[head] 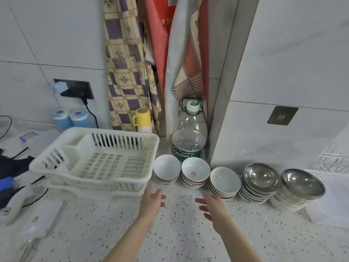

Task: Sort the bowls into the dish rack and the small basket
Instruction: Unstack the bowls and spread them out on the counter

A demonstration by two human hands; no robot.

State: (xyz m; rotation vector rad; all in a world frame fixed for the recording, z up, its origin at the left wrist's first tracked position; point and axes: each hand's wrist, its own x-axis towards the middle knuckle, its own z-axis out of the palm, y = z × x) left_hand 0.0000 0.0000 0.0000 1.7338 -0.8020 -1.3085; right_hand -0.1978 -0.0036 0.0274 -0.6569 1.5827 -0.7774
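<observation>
**On the bench, bowls wait in a row**

Beside the empty white plastic rack, five stacks stand side by side, probably sorted by kind: three of white glazed bowls, two of shiny steel bowls. A pale basket lies at the far right. The left hand and right hand hover over the speckled bench, each grip released, fingers spread, holding nothing.

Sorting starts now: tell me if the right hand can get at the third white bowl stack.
Probably yes: the right hand hangs open just in front of that white bowl stack, with only bare counter between them.
</observation>
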